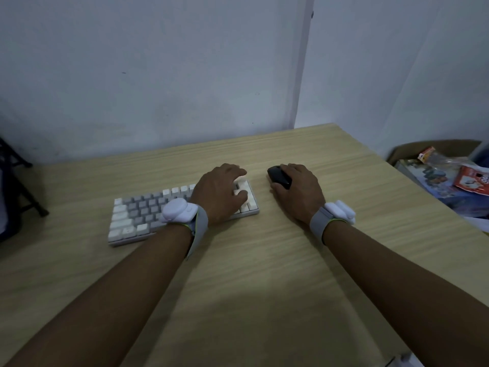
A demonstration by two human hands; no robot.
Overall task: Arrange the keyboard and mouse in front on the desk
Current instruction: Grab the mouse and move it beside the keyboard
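A white and grey keyboard lies on a light wooden desk, slightly angled. The left hand rests palm-down over the keyboard's right end, fingers curled loosely on the keys, not clamped. Just right of the keyboard, a black mouse sits under the right hand, whose fingers wrap around it. Both wrists wear white strapped devices.

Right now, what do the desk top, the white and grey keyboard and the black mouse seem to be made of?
Light wooden desk top: likely laminate or veneer, matt, with straight printed-looking grain lines. White and grey compact keyboard: plastic, matt moulded keycaps. Black computer mouse under the right hand: apparently plastic, smooth with a faint sheen; blur leaves the finish uncertain.
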